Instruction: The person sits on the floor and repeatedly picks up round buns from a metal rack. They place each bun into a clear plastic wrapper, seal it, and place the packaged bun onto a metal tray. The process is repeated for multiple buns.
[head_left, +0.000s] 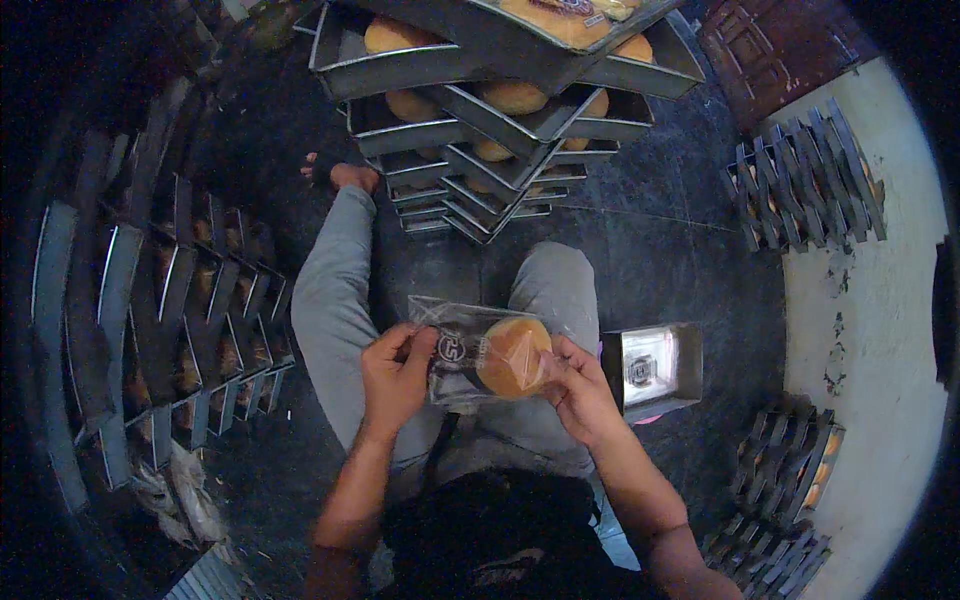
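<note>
A clear printed plastic bag (457, 386) is stretched between my two hands above my lap. Inside its right end lies a round golden bun (514, 357). My left hand (397, 375) pinches the left edge of the bag between thumb and fingers. At the other end, my right hand (577, 386) grips the bag at the bun's right side, with fingers and thumb against it. To the right of my leg, a metal tin (696, 375) stands on the floor and holds a stack of clear printed bags (646, 364).
Crisscross stacks of metal trays (405, 71) with buns rise in front of me, a bagged item on top. More tray stacks stand at the left (112, 285) and along the right wall (810, 180). Crumpled sacking (180, 487) lies low at left. My bare foot (352, 178) is beside the front stack.
</note>
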